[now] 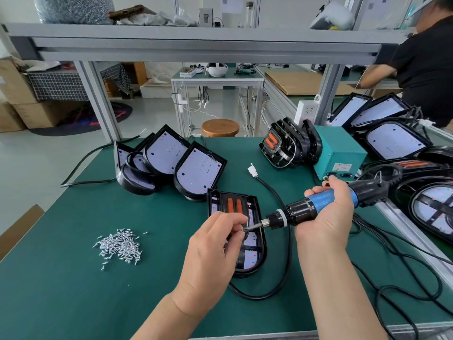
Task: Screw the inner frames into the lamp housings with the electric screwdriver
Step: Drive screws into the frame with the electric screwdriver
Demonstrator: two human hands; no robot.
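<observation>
At the mat's left side: a loose heap of screws [119,245] on the green mat [61,278], well apart from both hands.
Rear left: bare lamp housings [171,163] lean in a stack with LED boards showing and no frames fitted.
Work piece: lamp housing [261,256] lies flat at centre, its long axis running away from the person and its rounded end nearest. An inner frame [234,204] with orange strips is seated in it.
Left hand [213,246]: hovers over the housing's middle, nearer the work than the other hand. Thumb and forefinger pinch the tip of the bit [253,226]; the other fingers are curled. Whether a screw sits in the pinch is too small to tell.
Electric screwdriver [300,212]: almost level, long axis from upper right down to the left. The bit points left into the fingers, not down at the frame.
Right hand [328,223]: fingers wrapped firmly round the blue barrel, just right of the housing.
Deciding relation: the frame lies directly beneath the pinched fingertips. Judged that the tool must swing upright, bit downward, before driving.
Step judged: loading a screw onto the bit; driving not yet begun.
Rear right: stacked frames [286,143] lean against a teal control box [340,153], with further housings [397,141] beyond.
Far right: a second person [426,69] in a black top works at the neighbouring bench.
</observation>
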